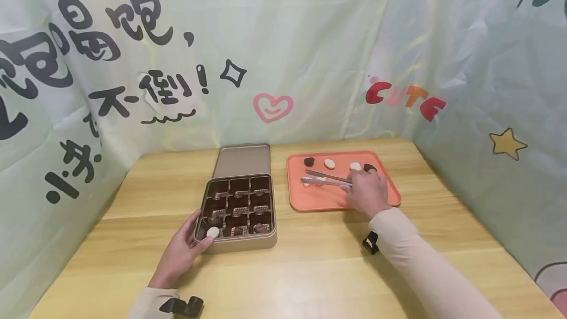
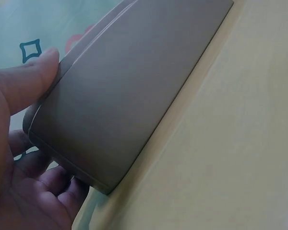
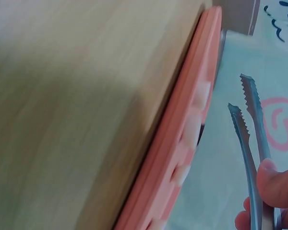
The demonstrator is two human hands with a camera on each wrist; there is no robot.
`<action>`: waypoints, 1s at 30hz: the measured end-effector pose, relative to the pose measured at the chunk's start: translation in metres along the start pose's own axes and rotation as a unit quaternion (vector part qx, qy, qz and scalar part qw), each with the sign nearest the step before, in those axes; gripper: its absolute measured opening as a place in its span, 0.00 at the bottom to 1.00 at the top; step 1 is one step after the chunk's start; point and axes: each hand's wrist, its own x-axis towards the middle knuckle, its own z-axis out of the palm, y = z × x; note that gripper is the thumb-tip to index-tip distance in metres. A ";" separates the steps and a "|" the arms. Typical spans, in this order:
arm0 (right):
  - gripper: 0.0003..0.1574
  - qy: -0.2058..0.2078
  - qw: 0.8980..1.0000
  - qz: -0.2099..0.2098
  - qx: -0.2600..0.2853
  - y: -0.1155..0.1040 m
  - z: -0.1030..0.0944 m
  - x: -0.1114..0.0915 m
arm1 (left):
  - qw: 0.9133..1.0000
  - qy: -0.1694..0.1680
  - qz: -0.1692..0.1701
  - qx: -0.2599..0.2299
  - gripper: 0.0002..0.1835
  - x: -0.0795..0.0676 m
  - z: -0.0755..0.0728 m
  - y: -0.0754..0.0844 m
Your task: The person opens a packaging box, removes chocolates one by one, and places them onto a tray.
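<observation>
Right hand (image 1: pixel 367 193), one: I am holding the rear of the tongs, fingers curled and thumb pressing the metal, probably so that a light squeeze is enough to work the prongs.

Left hand (image 1: pixel 183 247), one: I am gripping the front left corner of the box, thumb at the front rim, fingers bent round the side, likely to stop it sliding.

Table (image 1: pixel 319 270), wood-look, one: bearing everything listed below.

Tray (image 1: pixel 319 200), orange, low-rimmed, one: lying right of the box and apart from it, within easy reach of my right hand; the rim is presumably keeping loose pieces from straying.

Box (image 1: pixel 241 246), brown, nine compartments, one: sitting upright on the left, its open top facing up, so the compartments are lying accessible.

Lid (image 1: pixel 243 161), brown, one: resting behind the box, seemingly there to leave the front free.

Tongs (image 3: pixel 259 127), metal, toothed, one pair: pointing leftward over the tray, prongs standing apart with nothing between them.

Pieces, small: black (image 1: pixel 308 161) and white (image 1: pixel 330 164) ones are lying scattered on the tray, some partly hidden by my hand; one white piece (image 1: pixel 213 232) is occupying the box's front left compartment.
</observation>
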 end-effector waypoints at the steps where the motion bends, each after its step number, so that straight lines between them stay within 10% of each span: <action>1: 0.15 0.002 1.000 -0.003 -0.001 -0.004 -0.001 0.001 | 1.000 -0.002 0.000 -0.002 0.50 0.001 0.000 0.000; 30: 0.09 -0.016 0.985 -0.169 0.029 -0.096 -0.002 0.009 | 1.000 -0.012 0.006 0.022 0.50 0.002 -0.002 0.005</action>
